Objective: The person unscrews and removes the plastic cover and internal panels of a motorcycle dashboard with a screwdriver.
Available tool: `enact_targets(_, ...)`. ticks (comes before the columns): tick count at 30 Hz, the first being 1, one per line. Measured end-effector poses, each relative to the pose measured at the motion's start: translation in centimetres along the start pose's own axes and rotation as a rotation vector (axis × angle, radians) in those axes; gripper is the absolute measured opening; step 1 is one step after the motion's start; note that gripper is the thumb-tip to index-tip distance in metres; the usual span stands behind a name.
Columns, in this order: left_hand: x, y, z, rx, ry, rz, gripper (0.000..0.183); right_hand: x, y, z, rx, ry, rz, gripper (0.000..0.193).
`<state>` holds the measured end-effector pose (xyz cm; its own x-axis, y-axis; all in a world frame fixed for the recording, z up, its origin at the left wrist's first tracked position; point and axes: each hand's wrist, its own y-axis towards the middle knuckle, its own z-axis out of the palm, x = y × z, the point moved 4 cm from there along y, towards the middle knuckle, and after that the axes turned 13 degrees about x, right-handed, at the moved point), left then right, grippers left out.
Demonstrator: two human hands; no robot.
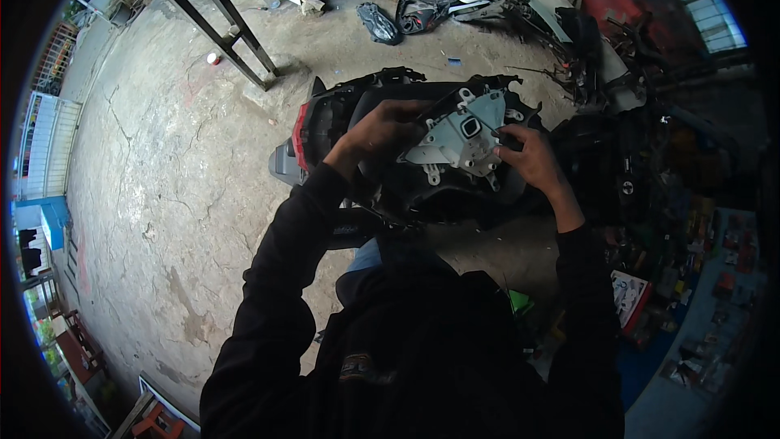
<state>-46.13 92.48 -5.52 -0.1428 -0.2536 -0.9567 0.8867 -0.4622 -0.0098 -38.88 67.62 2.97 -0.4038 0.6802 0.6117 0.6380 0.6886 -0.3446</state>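
In front of me is a pale grey-green instrument cluster [455, 132], with a square opening, white mounting tabs and its back turned up. It lies tilted over the dark seat and body of a scooter [374, 97]. My left hand [382, 134] is closed on its left edge, the fingers partly hidden behind it. A thin dark tool that looks like a screwdriver [509, 141] is pinched in my right hand [532, 161], its shaft lying against the cluster's right side. The tip is too small to make out.
A dark metal post [203, 16] stands at the far left on cracked concrete [171, 154]. Fairings and motorcycle parts [528, 16] are piled at the far right. Tools and small parts, with a red-edged box [630, 297], lie to my right. A red stool [158, 423] sits lower left.
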Motion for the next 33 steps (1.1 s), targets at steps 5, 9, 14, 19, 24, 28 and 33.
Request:
enact_targets(5,-0.1,0.5,0.1,0.039,0.012,-0.089,0.055,-0.9,-2.4,-1.2,-0.014,0.001,-0.008,0.034)
enact_targets(9,-0.3,0.7,0.1,0.025,0.081,-0.077,0.052,-2.0,-3.4,-1.3,-0.036,-0.003,-0.009,0.031)
enact_targets(14,-0.7,0.8,0.7,0.032,-0.004,-0.047,0.051,-2.5,-4.7,-1.2,-0.096,0.078,0.017,0.031)
enact_targets(19,0.0,1.3,0.5,0.038,-0.081,-0.023,0.051,-4.2,-5.9,-1.0,-0.117,0.154,0.013,0.034)
enact_targets(24,-0.6,1.7,1.1,0.019,-0.095,-0.023,0.052,-2.3,-7.8,-1.5,-0.164,-0.021,-0.117,0.035)
enact_targets(28,-1.7,2.1,1.8,-0.001,-0.071,-0.034,0.054,-2.2,-9.7,-2.8,-0.052,-0.037,-0.085,0.033)
enact_targets(33,-2.8,2.4,2.6,-0.003,-0.021,-0.033,0.054,-3.1,-10.6,-2.5,0.024,-0.080,-0.069,0.022)
